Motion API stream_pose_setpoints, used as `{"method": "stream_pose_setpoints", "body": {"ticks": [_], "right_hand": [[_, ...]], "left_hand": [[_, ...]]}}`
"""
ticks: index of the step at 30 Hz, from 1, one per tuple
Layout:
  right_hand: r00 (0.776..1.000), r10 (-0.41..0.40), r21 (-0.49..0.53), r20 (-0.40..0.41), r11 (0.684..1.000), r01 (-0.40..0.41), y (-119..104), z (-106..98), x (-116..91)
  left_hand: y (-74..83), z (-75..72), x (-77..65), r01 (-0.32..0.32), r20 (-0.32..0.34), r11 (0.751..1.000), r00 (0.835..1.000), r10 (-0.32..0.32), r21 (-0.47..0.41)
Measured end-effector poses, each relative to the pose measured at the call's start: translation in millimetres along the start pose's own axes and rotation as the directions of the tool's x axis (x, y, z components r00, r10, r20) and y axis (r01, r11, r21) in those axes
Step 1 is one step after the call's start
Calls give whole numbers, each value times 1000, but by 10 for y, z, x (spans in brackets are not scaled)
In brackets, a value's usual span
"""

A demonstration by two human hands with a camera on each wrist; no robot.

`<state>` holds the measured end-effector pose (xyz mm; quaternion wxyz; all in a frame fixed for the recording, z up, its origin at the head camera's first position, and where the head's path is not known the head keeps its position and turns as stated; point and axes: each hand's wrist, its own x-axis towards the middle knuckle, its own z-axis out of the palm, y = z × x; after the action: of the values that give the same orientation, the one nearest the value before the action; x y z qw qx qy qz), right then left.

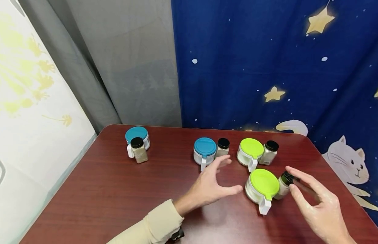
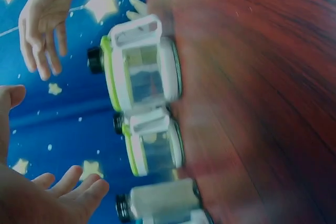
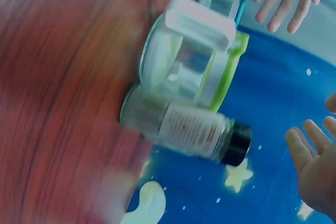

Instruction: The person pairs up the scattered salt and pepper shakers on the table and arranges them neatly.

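White cloth [image 1: 21,74] with yellow flowers, grey curtain [image 1: 140,67] and starry blue curtain [image 1: 231,61] run left to right behind a reddish-brown worktop [image 1: 115,196]. Farthest left, well apart from the fingers of both hands, stands the left blue-lidded jar [image 1: 137,132], with the left bottle [image 1: 140,155], dark-capped, just before it and hiding part of its side. Next comes the middle blue-lidded jar [image 1: 204,147], beyond the fingers of the left hand [image 1: 207,188], its handle facing the person. Just right of it is the middle bottle [image 1: 223,145], its lower part covered in the head view by those fingers. The left fingers are spread, the thumb wide of them, holding nothing.

Farther right, beyond the gap between the two hands, are the rear green-lidded jar [image 1: 251,149] and, close at its right, the rear bottle [image 1: 269,154], black-capped.

Nearer the person, the front green-lidded jar [image 1: 263,183] stands upright between the hands, right of the left thumb and left of the right fingers. Tight against its right side is the front bottle [image 1: 283,188], its black cap overlapped in the head view by the fingertips of the right hand [image 1: 320,203]. Those fingers are wide and hold nothing; the right wrist view shows space between them and the cap.
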<state>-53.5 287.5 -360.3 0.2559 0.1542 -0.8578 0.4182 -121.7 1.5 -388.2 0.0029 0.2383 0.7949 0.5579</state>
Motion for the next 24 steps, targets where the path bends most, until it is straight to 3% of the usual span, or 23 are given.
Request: {"method": "stream_pose_setpoints", "body": {"ticks": [7, 16, 24], "right_hand": [[991, -131, 38, 33, 991, 130, -36, 223, -114], [996, 1, -69, 89, 998, 6, -150, 432, -243], [995, 7, -38, 102, 999, -3, -185, 585, -263]], "left_hand": [[-85, -271, -245, 9, -5, 1000, 1000, -9, 23], [-136, -393, -463, -1, -14, 994, 1000, 0, -109], [-175, -530, -547, -20, -72, 996, 997, 13, -90]]}}
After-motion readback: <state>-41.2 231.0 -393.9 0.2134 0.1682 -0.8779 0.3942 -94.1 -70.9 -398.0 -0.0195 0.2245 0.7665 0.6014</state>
